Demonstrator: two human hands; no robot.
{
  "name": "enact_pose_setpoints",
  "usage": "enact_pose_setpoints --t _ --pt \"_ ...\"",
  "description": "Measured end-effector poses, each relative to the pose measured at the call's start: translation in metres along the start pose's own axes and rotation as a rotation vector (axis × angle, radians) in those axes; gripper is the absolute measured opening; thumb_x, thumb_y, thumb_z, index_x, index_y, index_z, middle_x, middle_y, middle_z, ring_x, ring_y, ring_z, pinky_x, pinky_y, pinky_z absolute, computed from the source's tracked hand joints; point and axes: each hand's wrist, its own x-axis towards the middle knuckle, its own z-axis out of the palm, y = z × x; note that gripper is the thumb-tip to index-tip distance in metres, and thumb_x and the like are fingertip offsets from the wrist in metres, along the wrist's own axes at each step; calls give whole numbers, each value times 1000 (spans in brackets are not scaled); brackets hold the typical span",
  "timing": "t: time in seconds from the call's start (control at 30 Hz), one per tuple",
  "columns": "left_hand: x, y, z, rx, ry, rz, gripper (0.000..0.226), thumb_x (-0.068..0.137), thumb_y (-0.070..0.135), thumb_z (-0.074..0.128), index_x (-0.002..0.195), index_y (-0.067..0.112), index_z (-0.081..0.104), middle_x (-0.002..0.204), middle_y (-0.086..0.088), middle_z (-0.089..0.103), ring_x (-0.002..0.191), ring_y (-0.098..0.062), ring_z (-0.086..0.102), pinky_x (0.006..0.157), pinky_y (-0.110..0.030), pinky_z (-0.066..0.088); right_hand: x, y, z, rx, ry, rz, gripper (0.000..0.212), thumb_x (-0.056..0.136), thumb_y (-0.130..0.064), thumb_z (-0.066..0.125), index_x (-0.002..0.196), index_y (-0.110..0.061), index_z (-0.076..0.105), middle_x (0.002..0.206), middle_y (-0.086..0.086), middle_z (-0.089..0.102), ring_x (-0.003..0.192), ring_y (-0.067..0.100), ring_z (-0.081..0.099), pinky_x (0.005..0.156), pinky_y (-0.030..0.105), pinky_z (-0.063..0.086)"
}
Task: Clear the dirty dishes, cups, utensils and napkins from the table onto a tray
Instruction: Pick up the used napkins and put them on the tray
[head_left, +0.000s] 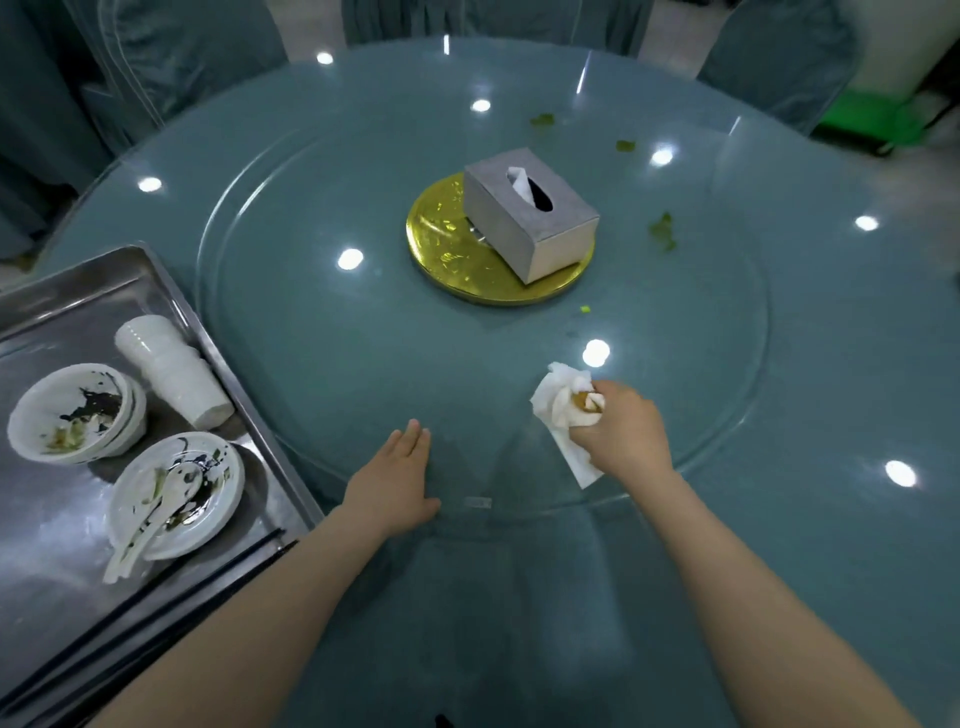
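Note:
My right hand (623, 434) is closed on a crumpled white napkin (558, 410) with an orange stain, pressed against the glass turntable (363, 364). My left hand (400, 478) lies flat and empty on the turntable's near edge, fingers together and pointing away. At the left, a steel tray (57, 306) holds stacked dirty white bowls (72, 413), a stack of white cups (171, 371) lying on its side, a dirty plate (179, 493) with a white spoon (150, 525), and black chopsticks (156, 587) along its near edge.
A grey tissue box (524, 223) sits on a gold disc (457, 260) at the turntable's centre. Green food scraps (662, 231) dot the far right of the teal table (831, 364). Covered chairs (774, 57) ring the far side.

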Motion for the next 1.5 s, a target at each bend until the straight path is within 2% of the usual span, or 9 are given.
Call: enact_pose_setpoints --t 0.33,0.47,0.57,0.73,0.83,0.97,1.13,1.33,1.5 --pt "1 19 1 -40 -27 7 92 89 47 57 153 15 -2 161 0 -11 148 -18 1 119 -34 16 -21 93 -40 138 84 368 12 69 -22 63 68 -19 52 61 -2 56 63 24 56 50 25 38" --pt "1 23 2 -71 -30 2 91 90 45 57 153 14 -1 161 0 -10 148 -16 1 117 -32 14 -21 99 -27 113 27 361 7 73 -23 59 78 -20 55 71 0 60 71 26 59 58 29 44" --pt "1 24 3 -63 -27 -4 90 91 45 56 153 14 -1 161 0 -11 148 -17 1 117 -32 13 -17 99 -21 -3 -45 306 18 74 -22 60 91 -19 57 83 5 62 77 28 58 64 30 48" --pt "2 23 4 -81 -14 -26 91 90 45 57 153 14 -1 161 0 -10 148 -17 0 117 -33 13 -10 98 -19 -160 -180 276 33 72 -40 72 92 -18 59 97 10 60 91 30 59 68 29 45" --pt "3 20 3 -92 -16 -37 92 90 44 58 153 14 -1 161 0 -10 148 -18 0 117 -33 12 -9 92 -16 -163 -159 303 17 77 -31 58 83 -16 57 97 12 61 87 29 59 66 28 44" --pt "4 16 0 -98 -22 -45 91 90 44 59 153 14 1 161 -2 -8 148 -19 1 119 -34 13 -14 88 -11 -191 -97 293 29 78 -33 58 98 -12 62 107 11 55 101 32 52 74 31 38" --pt "3 7 -6 -106 -35 -53 90 90 42 59 153 12 2 161 -3 -7 148 -19 2 117 -31 11 -15 81 -14 -191 -161 286 23 69 -35 62 83 -16 60 92 5 61 90 28 59 68 31 51" --pt "-4 -2 -10 -147 -10 -109 87 90 41 59 153 12 7 161 -4 -2 148 -20 6 117 -32 13 -16 70 -13 -188 -224 249 16 69 -34 60 70 -18 57 74 1 64 74 24 62 56 25 43" --pt "-21 -6 -12 -328 122 -133 66 91 33 61 147 11 33 154 -6 33 139 -19 35 108 -24 25 -28 59 -5 -180 -222 181 15 71 -31 55 64 -19 49 68 0 62 70 23 61 56 25 40"
